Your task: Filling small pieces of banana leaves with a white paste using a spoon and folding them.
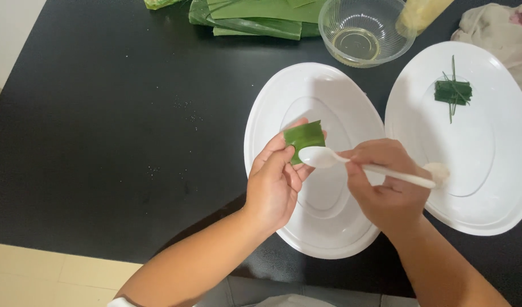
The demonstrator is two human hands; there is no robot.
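Observation:
My left hand [275,182] holds a small folded piece of green leaf [304,139] above a white oval plate [272,102]. My right hand [383,187] grips a white plastic spoon [329,157] by its handle, with the bowl of the spoon right at the leaf's lower edge. A bit of white sticky stuff clings to the far end of the spoon handle. On a second white oval plate [500,170] to the right lies a small green leaf parcel tied with thin green strips [452,92].
A clear plastic bowl [360,31] with a little yellowish liquid stands behind the plates. Stacked green leaves [255,17] lie at the back edge. A crumpled cloth [500,34] sits at the far right. All rests on a black table [102,131].

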